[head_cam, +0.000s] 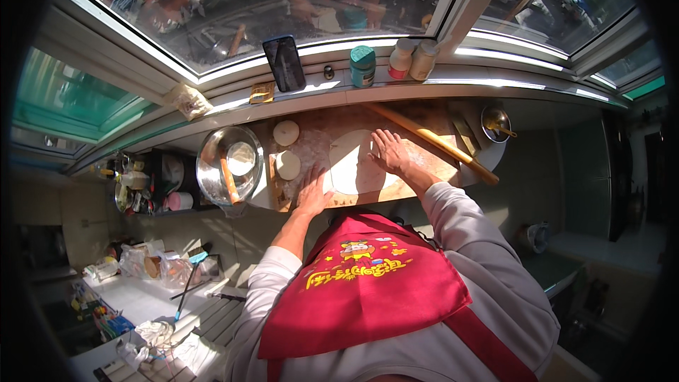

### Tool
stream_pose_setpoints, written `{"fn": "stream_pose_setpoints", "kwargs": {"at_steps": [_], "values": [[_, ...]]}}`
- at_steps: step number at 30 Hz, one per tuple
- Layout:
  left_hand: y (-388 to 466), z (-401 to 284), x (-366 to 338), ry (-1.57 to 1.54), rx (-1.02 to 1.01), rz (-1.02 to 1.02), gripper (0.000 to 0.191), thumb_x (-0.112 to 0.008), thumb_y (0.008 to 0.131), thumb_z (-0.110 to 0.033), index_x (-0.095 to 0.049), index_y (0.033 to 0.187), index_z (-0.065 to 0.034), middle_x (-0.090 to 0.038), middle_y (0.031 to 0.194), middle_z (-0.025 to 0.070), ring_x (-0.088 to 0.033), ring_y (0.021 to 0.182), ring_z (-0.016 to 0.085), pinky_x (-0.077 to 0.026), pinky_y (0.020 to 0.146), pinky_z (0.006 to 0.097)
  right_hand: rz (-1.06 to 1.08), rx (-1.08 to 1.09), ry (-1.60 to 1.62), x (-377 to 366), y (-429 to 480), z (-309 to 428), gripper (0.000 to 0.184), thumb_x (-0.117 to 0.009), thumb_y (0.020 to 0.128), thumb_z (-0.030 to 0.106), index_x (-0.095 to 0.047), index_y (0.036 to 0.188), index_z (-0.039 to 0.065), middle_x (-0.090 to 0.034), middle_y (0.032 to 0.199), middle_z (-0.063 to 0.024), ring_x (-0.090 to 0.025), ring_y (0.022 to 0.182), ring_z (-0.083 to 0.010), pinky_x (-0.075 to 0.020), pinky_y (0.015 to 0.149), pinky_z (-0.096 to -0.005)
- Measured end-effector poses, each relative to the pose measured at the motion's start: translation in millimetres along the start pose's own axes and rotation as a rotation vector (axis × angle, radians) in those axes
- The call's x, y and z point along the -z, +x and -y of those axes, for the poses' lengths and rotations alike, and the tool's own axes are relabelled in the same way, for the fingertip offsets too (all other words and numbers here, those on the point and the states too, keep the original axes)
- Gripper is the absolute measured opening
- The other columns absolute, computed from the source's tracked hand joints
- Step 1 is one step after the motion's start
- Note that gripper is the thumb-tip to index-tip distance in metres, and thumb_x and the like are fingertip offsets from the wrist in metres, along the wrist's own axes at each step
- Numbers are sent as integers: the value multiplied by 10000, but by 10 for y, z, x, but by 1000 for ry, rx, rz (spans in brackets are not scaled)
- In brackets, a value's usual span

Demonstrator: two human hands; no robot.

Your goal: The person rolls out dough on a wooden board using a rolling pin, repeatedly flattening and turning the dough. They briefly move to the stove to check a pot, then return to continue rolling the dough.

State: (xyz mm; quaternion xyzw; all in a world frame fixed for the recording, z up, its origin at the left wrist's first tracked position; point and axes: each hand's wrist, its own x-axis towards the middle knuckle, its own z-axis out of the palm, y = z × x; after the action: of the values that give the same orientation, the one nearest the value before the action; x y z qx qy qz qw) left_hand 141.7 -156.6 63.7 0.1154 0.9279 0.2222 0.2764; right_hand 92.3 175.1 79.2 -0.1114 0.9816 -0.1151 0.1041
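Observation:
A thin, flat sheet of dough (347, 167) lies on the floured wooden board (318, 116), partly in sunlight and partly under a dark shadow. My right hand (391, 153) rests palm down on the sheet's upper right, thumb spread towards its middle. At the sheet's left edge, my left hand (314, 193) is laid flat with its fingers pointing away from me; whether it touches the dough or only the board, I cannot tell. Neither hand grips anything. Two round dough pieces, an upper one (286, 133) and a lower one (288, 165), sit at the board's left end.
A long wooden rolling pin (432, 138) slants across the board's right side. Left of the board, a metal bowl (204, 156) holds a smaller rolling pin (229, 178) and white flour. A small bowl (496, 119) stands far right. A phone (285, 63) and jars (363, 68) line the sill.

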Motion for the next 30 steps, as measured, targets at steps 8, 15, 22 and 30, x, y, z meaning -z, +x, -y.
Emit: {"fn": "stream_pose_setpoints", "kwargs": {"at_steps": [8, 15, 22, 30], "values": [[-41, -94, 64, 17, 19, 0, 883, -743, 953, -395, -318, 1680, -130, -193, 1790, 134, -180, 1649, 344, -209, 1339, 484, -286, -61, 249, -312, -925, -208, 701, -744, 954, 310, -504, 1533, -4, -458, 1615, -274, -455, 1487, -437, -383, 1230, -513], [-58, -149, 52, 119, 32, -45, 907, -702, 990, -461, -246, 1706, -141, -513, 1601, 198, -521, 1450, 396, -425, 1202, 496, -246, -162, 324, -423, -1481, -285, 682, -726, 952, 307, -523, 1523, -5, -518, 1583, -226, -448, 1499, -415, -360, 1254, -496], [-52, -161, 21, 170, 35, -60, 906, -714, 976, -470, -270, 1693, -136, -547, 1551, 219, -545, 1417, 410, -438, 1181, 507, -278, -110, 325, -447, -1562, -328, 657, -743, 900, 242, -552, 1474, -13, -522, 1572, -219, -465, 1476, -417, -383, 1237, -486], [-83, -59, 87, 88, -49, -227, 753, -752, 952, -367, -460, 1592, -97, -431, 1651, 193, -459, 1484, 403, -428, 1193, 504, -170, -138, 285, -485, -1538, -398, 689, -754, 911, 326, -552, 1504, 37, -476, 1635, -195, -427, 1523, -397, -345, 1269, -482]]}}
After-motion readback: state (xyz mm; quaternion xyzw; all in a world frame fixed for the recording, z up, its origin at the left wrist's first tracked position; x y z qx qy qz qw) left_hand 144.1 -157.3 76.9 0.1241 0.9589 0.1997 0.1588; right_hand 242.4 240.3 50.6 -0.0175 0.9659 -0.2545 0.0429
